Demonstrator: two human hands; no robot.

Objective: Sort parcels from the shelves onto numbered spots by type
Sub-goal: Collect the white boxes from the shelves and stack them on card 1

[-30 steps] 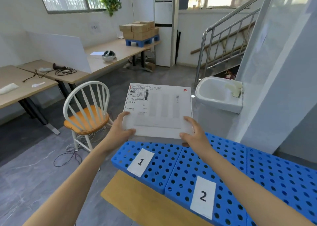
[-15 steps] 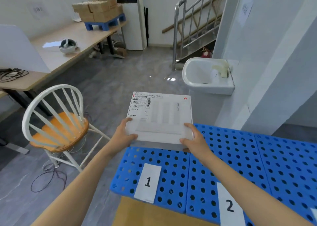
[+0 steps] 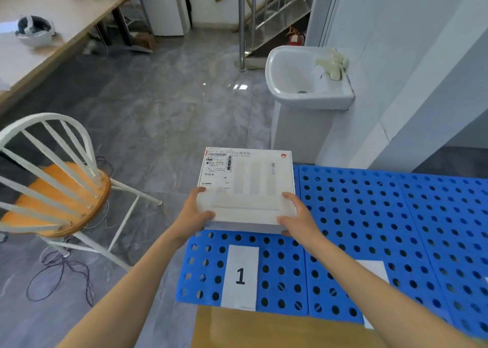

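- Head view: flat white router box [image 3: 247, 189] clamped between both hands at its near corners, courier label [image 3: 218, 167] at its far-left corner, red logo at the far right.
- Left hand [image 3: 194, 214] closed on the near-left corner, thumb lying on the lid, fingers tucked underneath and out of sight.
- Right hand [image 3: 297, 219] closed on the near-right corner in the same way, thumb on top, fingertips just showing under the bottom edge.
- Box held level, just over the far edge of the blue perforated pallet panel [image 3: 287, 271]; impossible to tell whether the underside is touching the panel or a little clear of it.
- Paper tag marked "1" [image 3: 240, 276] nearer the body than both grips, between the two forearms, fully uncovered.
- Second white tag [image 3: 373, 269] on the neighbouring panel, under the right forearm and to the right of the right grip; its number not readable here.
- White spindle-back chair [image 3: 56, 189] with an orange seat well to the left of the left grip; white basin [image 3: 303, 78] beyond the box, far past the right grip.
- Step in hand, judged from the pose: setting this boxed parcel down on spot 1.
- Next move likely calls for lowering the box flat onto the panel beyond the tag, keeping the number uncovered, then sliding the fingers out from under before letting go.
- Worth watching: box sits near the panel's far-left corner, so a nudge toward the body before release would seat it more securely.
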